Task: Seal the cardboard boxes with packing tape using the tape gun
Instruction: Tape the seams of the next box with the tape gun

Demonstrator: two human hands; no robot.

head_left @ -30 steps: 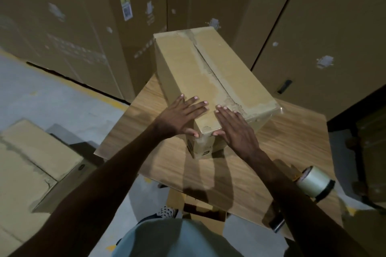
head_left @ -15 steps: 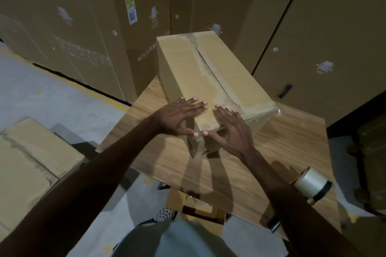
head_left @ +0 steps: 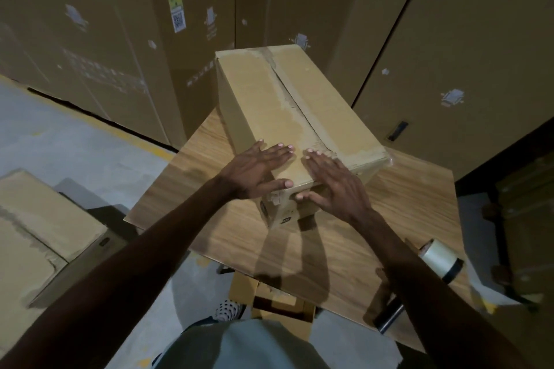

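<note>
A long cardboard box (head_left: 263, 99) stands on a wooden table (head_left: 398, 207), its top seam running away from me under a strip of tape. My left hand (head_left: 257, 169) lies flat on the near left part of the lid, thumb over the near edge. My right hand (head_left: 332, 180) presses flat on the near end of the seam, thumb down the box's front face. The tape gun (head_left: 439, 260), with a pale roll of tape, lies on the table's near right corner behind my right forearm; part of its handle is hidden.
Tall cardboard cartons (head_left: 467, 39) wall in the table at the back and right. A taped box (head_left: 36, 237) sits on the floor to the left. Smaller boxes (head_left: 269, 296) stand under the table by my foot. Dark stacked items (head_left: 524, 219) are at far right.
Both hands stay flat on the near end of the lid; my thumbs have slid slightly over the front edge. The view has shifted a little.
</note>
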